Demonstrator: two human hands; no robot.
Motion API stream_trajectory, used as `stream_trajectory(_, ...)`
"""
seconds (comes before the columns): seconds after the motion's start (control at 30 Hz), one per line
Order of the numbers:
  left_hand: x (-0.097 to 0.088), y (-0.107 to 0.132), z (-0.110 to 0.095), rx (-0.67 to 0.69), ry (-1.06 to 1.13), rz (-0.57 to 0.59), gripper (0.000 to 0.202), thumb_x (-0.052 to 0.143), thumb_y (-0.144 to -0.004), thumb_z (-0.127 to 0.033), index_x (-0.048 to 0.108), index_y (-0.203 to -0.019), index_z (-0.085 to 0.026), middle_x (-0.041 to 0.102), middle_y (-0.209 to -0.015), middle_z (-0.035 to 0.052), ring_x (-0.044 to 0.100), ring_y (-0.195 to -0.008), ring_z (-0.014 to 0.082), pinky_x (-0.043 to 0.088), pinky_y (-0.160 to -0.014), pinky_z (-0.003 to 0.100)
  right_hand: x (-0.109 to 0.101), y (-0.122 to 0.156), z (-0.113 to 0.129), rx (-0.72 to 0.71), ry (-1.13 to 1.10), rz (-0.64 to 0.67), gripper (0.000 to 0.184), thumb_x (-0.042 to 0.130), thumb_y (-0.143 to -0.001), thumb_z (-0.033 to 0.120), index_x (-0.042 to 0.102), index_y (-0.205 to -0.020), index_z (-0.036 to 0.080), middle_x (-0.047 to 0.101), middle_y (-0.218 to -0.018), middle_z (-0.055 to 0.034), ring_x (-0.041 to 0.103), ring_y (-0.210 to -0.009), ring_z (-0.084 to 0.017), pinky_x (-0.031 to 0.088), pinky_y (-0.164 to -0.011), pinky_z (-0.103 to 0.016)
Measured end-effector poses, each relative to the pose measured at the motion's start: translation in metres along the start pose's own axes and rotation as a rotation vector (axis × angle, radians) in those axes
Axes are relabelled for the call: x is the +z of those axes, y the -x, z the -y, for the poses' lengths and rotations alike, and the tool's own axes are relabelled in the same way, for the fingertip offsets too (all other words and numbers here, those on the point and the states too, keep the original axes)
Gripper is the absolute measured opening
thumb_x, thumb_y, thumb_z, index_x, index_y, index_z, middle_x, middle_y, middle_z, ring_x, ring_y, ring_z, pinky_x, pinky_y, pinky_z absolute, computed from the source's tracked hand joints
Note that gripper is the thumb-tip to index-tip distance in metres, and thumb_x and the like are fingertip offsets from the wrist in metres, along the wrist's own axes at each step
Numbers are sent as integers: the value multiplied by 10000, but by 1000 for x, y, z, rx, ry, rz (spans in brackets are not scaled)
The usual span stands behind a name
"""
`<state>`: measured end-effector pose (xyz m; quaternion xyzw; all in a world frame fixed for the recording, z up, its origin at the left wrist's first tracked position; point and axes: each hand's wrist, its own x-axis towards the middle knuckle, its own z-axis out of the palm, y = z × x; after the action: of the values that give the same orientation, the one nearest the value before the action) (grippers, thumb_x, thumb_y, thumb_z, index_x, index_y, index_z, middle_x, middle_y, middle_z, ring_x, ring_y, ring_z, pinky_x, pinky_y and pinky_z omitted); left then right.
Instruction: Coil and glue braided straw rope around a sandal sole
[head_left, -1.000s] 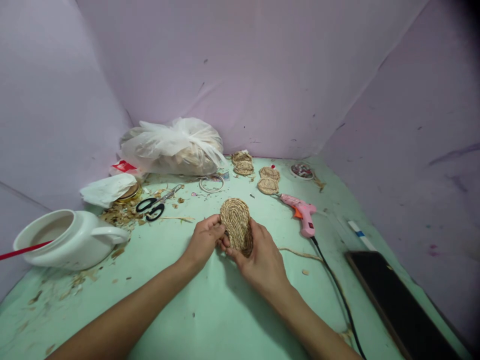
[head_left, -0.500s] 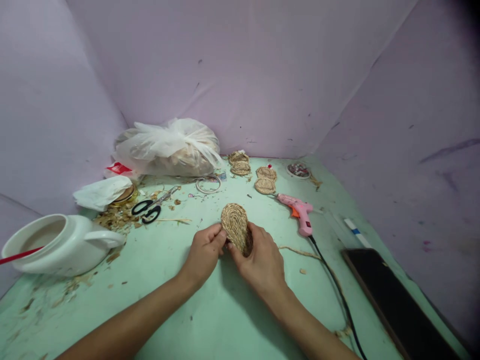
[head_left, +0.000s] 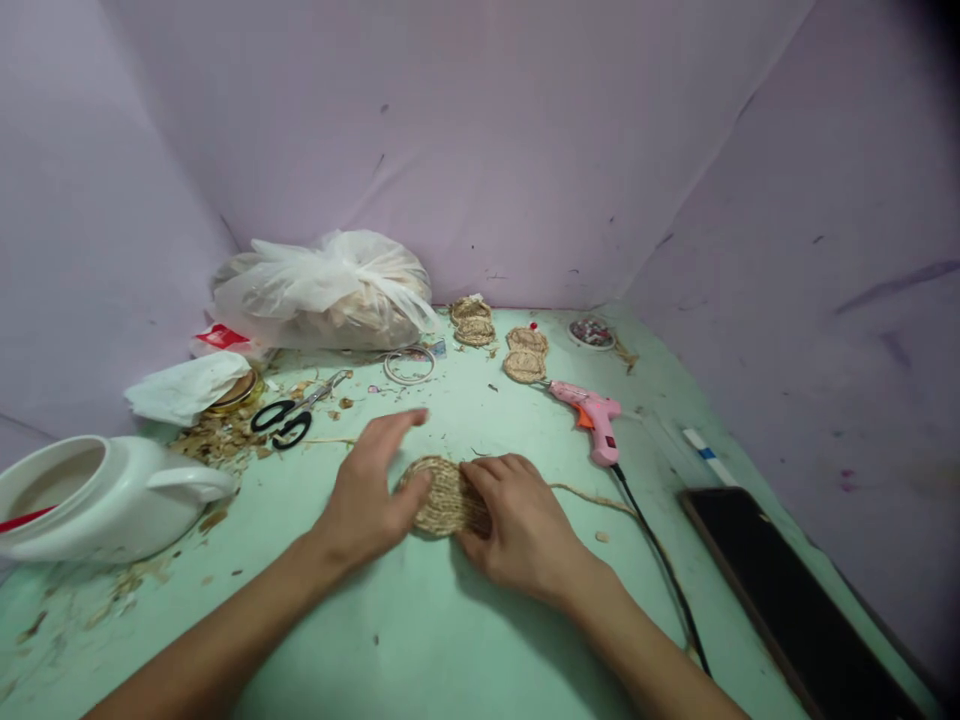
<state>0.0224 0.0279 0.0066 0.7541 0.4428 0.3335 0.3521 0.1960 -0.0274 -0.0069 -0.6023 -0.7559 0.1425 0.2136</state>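
Note:
A flat oval piece of coiled straw rope (head_left: 441, 500) lies low over the table, turned sideways between my hands. My right hand (head_left: 521, 520) is closed round its right end, with the fingers across the top edge. My left hand (head_left: 375, 488) is open, its thumb against the left part of the piece and its fingers spread apart above. From the right hand a strand of rope (head_left: 592, 494) runs right across the table. Beyond the hands lies a pink glue gun (head_left: 594, 415), its nozzle by a figure-eight straw piece (head_left: 525, 356).
A tied plastic bag (head_left: 330, 290) stands at the back left, near another straw piece (head_left: 472, 321) and a tape ring (head_left: 409, 366). Black-handled scissors (head_left: 296, 412) lie left, behind a white jug (head_left: 112, 505). A phone (head_left: 780, 600) and the glue gun's cord (head_left: 667, 560) occupy the right.
The coiled piece has turned from upright to sideways and come lower. My left hand has let go its pinch and opened its fingers; my right hand still grips the piece.

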Motion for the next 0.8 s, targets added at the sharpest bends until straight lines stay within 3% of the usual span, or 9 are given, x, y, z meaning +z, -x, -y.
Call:
stream_trajectory(0.1,-3,2,-4,140,-242,382,468,638,-680,-245,526,-1132,-203,594,-1152,91,506,-1078,284,354,-956,455,-2,1,-2,-71,-70,71,485,631,-651,181,583,-1133,159,621,-1129,-110,536,-1030,-264,414,-922,-401)
stream_trajectory(0.17,4,5,-5,120,-341,459,423,644,-693,-235,526,-1097,-183,609,-1083,90,522,-1010,283,380,-904,462,-2,3,-4,-73,-119,81,511,639,-677,181,529,-1175,152,585,-1166,-124,528,-1061,-251,434,-920,-388)
stream_trajectory(0.37,18,5,-5,166,-452,464,254,614,-721,-222,598,-973,-194,568,-1163,91,474,-1044,289,358,-877,468,2,13,-13,-50,-221,65,245,600,-719,156,551,-959,166,531,-1199,-137,573,-1017,-223,492,-860,-363)
stream_trajectory(0.53,19,2,-5,283,-495,449,230,597,-651,-165,604,-877,-204,610,-972,62,484,-934,256,356,-817,440,8,18,-15,-78,-258,7,282,565,-671,101,584,-943,171,565,-1196,-139,543,-1110,-250,458,-939,-403)
stream_trajectory(0.7,27,2,2,375,-461,386,128,566,-612,-134,604,-722,-188,599,-880,67,501,-919,246,345,-870,452,17,16,-15,-113,-284,-84,123,537,-654,84,580,-688,195,639,-1084,-123,559,-1089,-253,460,-941,-411)
stream_trajectory(0.8,30,1,7,387,-425,359,93,557,-615,-139,618,-669,-183,598,-876,71,520,-857,222,349,-869,455,20,16,-15,-138,-287,-148,129,537,-646,75,598,-652,189,670,-1055,-126,582,-1071,-244,448,-967,-405)
